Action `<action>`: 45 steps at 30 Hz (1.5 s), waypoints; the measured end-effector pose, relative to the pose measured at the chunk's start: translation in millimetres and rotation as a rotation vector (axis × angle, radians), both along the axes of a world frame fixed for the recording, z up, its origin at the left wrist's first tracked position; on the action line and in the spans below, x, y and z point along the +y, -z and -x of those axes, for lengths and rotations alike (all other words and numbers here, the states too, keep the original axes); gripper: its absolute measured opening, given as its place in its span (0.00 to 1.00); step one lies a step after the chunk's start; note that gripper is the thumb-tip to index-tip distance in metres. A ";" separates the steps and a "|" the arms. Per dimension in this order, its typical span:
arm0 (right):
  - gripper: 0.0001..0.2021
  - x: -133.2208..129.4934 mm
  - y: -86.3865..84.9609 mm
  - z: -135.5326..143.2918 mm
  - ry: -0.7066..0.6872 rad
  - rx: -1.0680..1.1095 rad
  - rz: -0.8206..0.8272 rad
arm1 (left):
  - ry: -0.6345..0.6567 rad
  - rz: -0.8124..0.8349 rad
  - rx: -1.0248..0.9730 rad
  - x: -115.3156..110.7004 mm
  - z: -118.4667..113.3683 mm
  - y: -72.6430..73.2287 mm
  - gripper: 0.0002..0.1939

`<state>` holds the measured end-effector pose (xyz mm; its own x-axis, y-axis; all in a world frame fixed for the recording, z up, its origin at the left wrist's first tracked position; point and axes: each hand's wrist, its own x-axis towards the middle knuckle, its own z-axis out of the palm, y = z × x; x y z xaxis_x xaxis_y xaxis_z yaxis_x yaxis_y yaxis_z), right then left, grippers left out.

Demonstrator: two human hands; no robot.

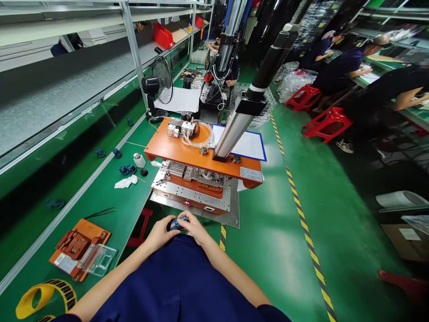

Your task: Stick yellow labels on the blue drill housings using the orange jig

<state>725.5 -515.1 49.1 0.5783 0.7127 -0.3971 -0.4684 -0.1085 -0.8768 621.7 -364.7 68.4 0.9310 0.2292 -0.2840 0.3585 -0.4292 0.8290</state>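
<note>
While orange machine (pixel 182 151) stands ahead, left hand (pixel 163 230) and right hand (pixel 195 228) both grip small blue part (pixel 176 224) — close by shirt (pixel 174 286).

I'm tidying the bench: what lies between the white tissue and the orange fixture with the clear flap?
In the head view, dark tweezers lie between the tissue and the fixture.

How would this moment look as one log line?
left hand: holding small blue part | right hand: on same part | ahead: orange-topped machine
</note>
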 end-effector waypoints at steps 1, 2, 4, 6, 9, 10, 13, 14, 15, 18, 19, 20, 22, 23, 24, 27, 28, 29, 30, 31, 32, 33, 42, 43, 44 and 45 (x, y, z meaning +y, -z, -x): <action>0.18 -0.2 -0.7 -0.4 0.002 0.001 -0.001 | 0.003 0.002 0.000 0.1 -0.4 0.1 0.24; 0.18 -0.3 -1.4 -0.8 0.005 0.000 0.000 | 0.006 0.004 0.000 0.3 -0.8 0.3 0.24; 0.18 -0.3 -2.5 -1.5 0.012 -0.001 0.002 | 0.006 0.007 0.001 0.7 -1.6 1.5 0.24; 0.18 -0.2 -2.9 -2.2 0.017 0.001 0.004 | 0.006 0.002 0.006 1.2 -2.5 3.4 0.25; 0.18 -0.2 -1.8 -3.1 0.016 0.008 0.004 | 0.016 -0.019 0.015 1.4 -4.0 5.3 0.24; 0.18 -0.3 -1.0 -3.4 0.015 0.011 0.004 | 0.019 -0.025 0.017 1.3 -4.6 5.2 0.24; 0.18 0.0 2.0 -4.6 0.012 0.016 0.006 | 0.022 -0.036 0.014 0.9 -5.9 3.6 0.24; 0.19 0.3 3.1 -4.9 0.012 0.016 0.007 | 0.021 -0.038 0.010 0.9 -6.2 3.0 0.24; 0.19 0.7 4.2 -5.3 0.012 0.016 0.008 | 0.022 -0.039 0.006 1.1 -6.4 2.7 0.24; 0.18 2.1 6.9 -6.0 0.017 0.010 0.013 | 0.026 -0.043 -0.010 2.4 -6.5 5.0 0.23; 0.18 2.5 7.5 -6.2 0.020 0.007 0.014 | 0.025 -0.042 -0.017 3.1 -6.6 6.8 0.23; 0.18 2.9 8.0 -6.5 0.023 0.004 0.014 | 0.024 -0.041 -0.024 3.9 -6.7 9.0 0.23; 0.18 3.2 8.9 -7.2 0.028 0.003 0.012 | 0.024 -0.040 -0.031 5.3 -7.4 13.6 0.23; 0.18 3.3 9.4 -7.7 0.029 0.005 0.011 | 0.027 -0.041 -0.031 5.9 -8.0 15.5 0.23; 0.18 3.3 9.9 -8.2 0.030 0.008 0.009 | 0.033 -0.044 -0.029 6.4 -8.7 17.0 0.23; 0.17 3.3 11.9 -9.9 0.032 0.010 0.006 | 0.053 -0.055 -0.025 7.2 -10.8 18.2 0.23; 0.17 3.3 12.6 -10.3 0.033 0.009 0.004 | 0.058 -0.057 -0.025 7.3 -11.4 17.8 0.23; 0.17 3.4 13.3 -10.5 0.034 0.008 0.002 | 0.060 -0.058 -0.024 7.5 -11.9 17.3 0.23; 0.17 3.5 14.0 -10.7 0.034 0.007 0.000 | 0.060 -0.059 -0.022 7.7 -12.3 16.8 0.23; 0.17 3.6 14.5 -10.7 0.034 0.007 -0.002 | 0.059 -0.060 -0.020 7.9 -12.7 16.4 0.23; 0.17 3.7 14.8 -10.7 0.034 0.008 -0.004 | 0.058 -0.062 -0.018 8.2 -12.9 16.2 0.24; 0.17 3.8 15.1 -10.6 0.033 0.009 -0.005 | 0.057 -0.066 -0.016 8.6 -13.1 16.2 0.24; 0.16 4.5 16.8 -11.9 0.030 0.009 -0.018 | 0.048 -0.052 0.006 9.0 -15.3 12.3 0.24; 0.16 4.5 16.9 -12.1 0.029 0.008 -0.020 | 0.043 -0.050 0.011 8.5 -15.5 10.6 0.24; 0.16 4.4 16.8 -12.2 0.028 0.006 -0.022 | 0.039 -0.046 0.014 8.0 -15.7 8.9 0.24; 0.16 4.3 16.6 -12.2 0.026 0.003 -0.022 | 0.038 -0.040 0.018 7.5 -15.9 7.1 0.24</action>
<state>737.7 -510.8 32.5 0.5956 0.7060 -0.3833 -0.4738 -0.0766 -0.8773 637.7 -357.2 61.3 0.9341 0.2050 -0.2923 0.3561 -0.4752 0.8046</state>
